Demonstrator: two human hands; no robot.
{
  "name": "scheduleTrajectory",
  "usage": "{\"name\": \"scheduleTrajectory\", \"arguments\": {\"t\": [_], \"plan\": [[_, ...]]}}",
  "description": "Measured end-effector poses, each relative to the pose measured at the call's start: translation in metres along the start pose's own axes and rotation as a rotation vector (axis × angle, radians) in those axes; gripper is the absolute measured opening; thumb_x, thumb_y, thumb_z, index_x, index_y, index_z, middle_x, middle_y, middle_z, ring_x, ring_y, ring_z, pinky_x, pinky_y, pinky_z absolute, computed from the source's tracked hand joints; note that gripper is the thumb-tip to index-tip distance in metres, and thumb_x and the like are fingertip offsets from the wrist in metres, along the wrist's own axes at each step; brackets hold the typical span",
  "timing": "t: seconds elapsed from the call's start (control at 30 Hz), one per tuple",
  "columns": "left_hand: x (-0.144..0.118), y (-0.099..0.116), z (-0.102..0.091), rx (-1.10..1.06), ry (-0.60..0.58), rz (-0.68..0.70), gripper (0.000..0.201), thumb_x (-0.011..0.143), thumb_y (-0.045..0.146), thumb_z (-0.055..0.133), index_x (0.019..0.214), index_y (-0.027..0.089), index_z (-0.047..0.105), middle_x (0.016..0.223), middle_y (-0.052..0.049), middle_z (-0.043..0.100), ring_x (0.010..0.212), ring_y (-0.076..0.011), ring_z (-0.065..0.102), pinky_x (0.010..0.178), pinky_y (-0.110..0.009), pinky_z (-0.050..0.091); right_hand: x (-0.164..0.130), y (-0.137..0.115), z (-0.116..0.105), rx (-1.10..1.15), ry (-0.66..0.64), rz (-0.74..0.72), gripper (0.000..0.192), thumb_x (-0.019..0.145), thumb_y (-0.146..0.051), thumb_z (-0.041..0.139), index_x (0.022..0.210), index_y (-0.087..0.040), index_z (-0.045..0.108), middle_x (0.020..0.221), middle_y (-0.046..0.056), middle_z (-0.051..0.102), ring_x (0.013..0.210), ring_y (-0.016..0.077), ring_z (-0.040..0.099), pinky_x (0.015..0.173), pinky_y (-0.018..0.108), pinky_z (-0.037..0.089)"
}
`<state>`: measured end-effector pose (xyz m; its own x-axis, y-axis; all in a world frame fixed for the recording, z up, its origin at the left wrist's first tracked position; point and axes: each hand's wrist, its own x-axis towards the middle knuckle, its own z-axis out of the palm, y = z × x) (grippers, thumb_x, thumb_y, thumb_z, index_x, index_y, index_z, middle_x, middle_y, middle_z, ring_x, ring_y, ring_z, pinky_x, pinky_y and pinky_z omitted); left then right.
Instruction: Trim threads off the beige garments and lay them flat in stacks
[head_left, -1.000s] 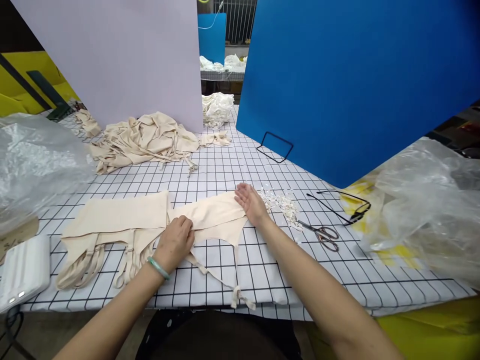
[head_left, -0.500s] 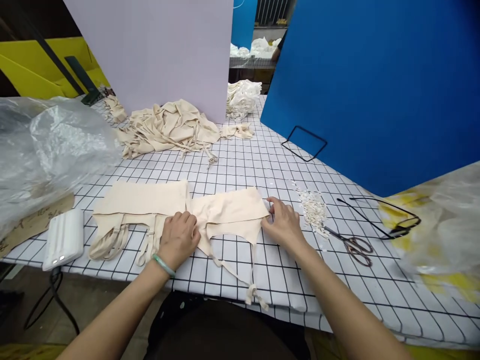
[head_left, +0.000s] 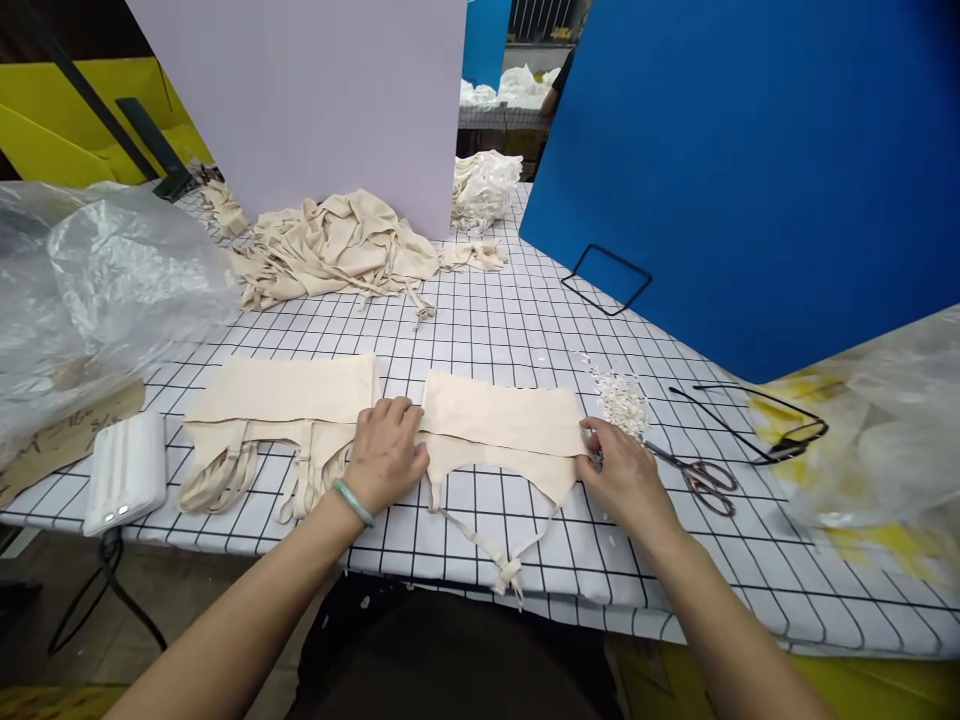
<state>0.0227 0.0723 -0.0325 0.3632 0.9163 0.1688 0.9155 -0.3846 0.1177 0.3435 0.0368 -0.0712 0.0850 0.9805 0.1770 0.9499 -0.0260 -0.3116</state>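
Beige garment piece (head_left: pixel 501 425): flat on the checked counter (head_left: pixel 525 330) near its front edge, straps trailing toward the edge. Left hand (head_left: pixel 386 455): fingers together, pressing the piece's left edge. Right hand (head_left: pixel 622 478): fingers pinched on its right edge. Stack of like beige pieces (head_left: pixel 285 410): just left of the left hand. Scissors (head_left: pixel 694 478) and white scraps (head_left: pixel 622 400): just right of the right hand. Heaped beige fabric (head_left: pixel 337 245): farther back.

R plastic bag (head_left: pixel 892 440) cut off by edge
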Motion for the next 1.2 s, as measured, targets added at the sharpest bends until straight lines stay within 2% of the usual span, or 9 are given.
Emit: {"name": "scheduleTrajectory", "arguments": {"t": [0.17,0.3,0.43,0.53,0.67,0.77,0.87,1.03,1.2], "plan": [[0.026,0.004,0.005,0.074,-0.119,0.028,0.015,0.087,0.012,0.048,0.089,0.017,0.062,0.092,-0.011,0.063,0.090,-0.0273,0.057,0.076,-0.040,0.042,0.000,-0.008,0.006,-0.144,0.147,-0.053,0.031,0.082,-0.016,0.046,0.112,-0.018,0.054,0.088,0.007,0.067,0.084,0.0270,0.061,0.074,0.037,0.040],[0.023,-0.012,0.006,0.090,-0.023,-0.133,0.017,0.090,0.017,0.047,0.080,0.017,0.061,0.088,-0.011,0.062,0.086,-0.0259,0.056,0.071,-0.037,0.041,0.000,-0.014,0.005,-0.223,0.195,-0.156,0.022,0.085,-0.013,0.048,0.106,-0.018,0.054,0.090,0.008,0.067,0.083,0.0259,0.060,0.074,0.036,0.038],[0.014,-0.013,0.003,0.112,-0.007,-0.125,0.013,0.085,0.018,0.051,0.077,0.018,0.061,0.092,-0.010,0.063,0.092,-0.0280,0.055,0.074,-0.041,0.041,-0.001,-0.016,0.009,-0.246,0.154,-0.181,0.020,0.085,-0.013,0.048,0.104,-0.017,0.054,0.091,0.009,0.067,0.085,0.0262,0.060,0.076,0.037,0.037],[0.018,-0.011,-0.001,0.077,-0.024,-0.160,0.012,0.082,0.017,0.051,0.076,0.018,0.061,0.093,-0.010,0.063,0.092,-0.0278,0.055,0.077,-0.042,0.041,-0.003,-0.014,0.001,-0.192,0.071,-0.145,0.024,0.083,-0.012,0.046,0.103,-0.019,0.056,0.093,0.008,0.067,0.089,0.0265,0.061,0.081,0.039,0.038],[0.045,-0.019,-0.004,0.053,-0.017,-0.272,0.019,0.086,0.027,0.049,0.083,0.017,0.064,0.101,-0.013,0.064,0.102,-0.0319,0.053,0.083,-0.047,0.041,0.007,-0.009,-0.017,0.137,-0.138,0.025,0.028,0.082,-0.028,0.050,0.109,-0.024,0.059,0.107,0.006,0.067,0.089,0.0249,0.061,0.077,0.037,0.042],[0.073,-0.025,0.003,0.011,-0.123,-0.229,0.019,0.084,0.032,0.055,0.078,0.016,0.064,0.104,-0.014,0.064,0.108,-0.0346,0.051,0.088,-0.050,0.039,0.028,-0.011,-0.016,0.165,-0.096,0.207,0.030,0.086,-0.044,0.051,0.104,-0.023,0.062,0.102,0.008,0.067,0.089,0.0274,0.059,0.077,0.040,0.043],[0.085,-0.025,0.008,-0.008,-0.180,-0.185,0.012,0.082,0.021,0.055,0.076,0.016,0.063,0.102,-0.013,0.064,0.107,-0.0331,0.052,0.090,-0.050,0.039,0.046,-0.015,-0.005,-0.043,-0.040,0.193,0.019,0.086,-0.037,0.052,0.088,-0.020,0.062,0.093,0.011,0.066,0.097,0.0333,0.056,0.084,0.048,0.039],[0.038,-0.017,0.004,-0.086,-0.011,-0.051,0.017,0.084,0.014,0.055,0.099,0.017,0.061,0.112,-0.013,0.061,0.109,-0.0329,0.051,0.091,-0.052,0.041,0.016,-0.032,-0.011,0.005,0.089,-0.012,0.016,0.088,-0.025,0.054,0.102,-0.021,0.058,0.099,0.010,0.064,0.097,0.0308,0.055,0.087,0.048,0.038],[-0.025,-0.008,0.001,-0.418,0.023,0.301,0.021,0.083,0.003,0.049,0.095,0.018,0.058,0.106,-0.009,0.062,0.107,-0.0255,0.054,0.091,-0.045,0.047,-0.049,-0.095,-0.012,0.310,-0.144,-0.268,0.007,0.094,-0.027,0.053,0.092,-0.023,0.058,0.091,0.006,0.062,0.090,0.0251,0.055,0.081,0.041,0.042]]}}
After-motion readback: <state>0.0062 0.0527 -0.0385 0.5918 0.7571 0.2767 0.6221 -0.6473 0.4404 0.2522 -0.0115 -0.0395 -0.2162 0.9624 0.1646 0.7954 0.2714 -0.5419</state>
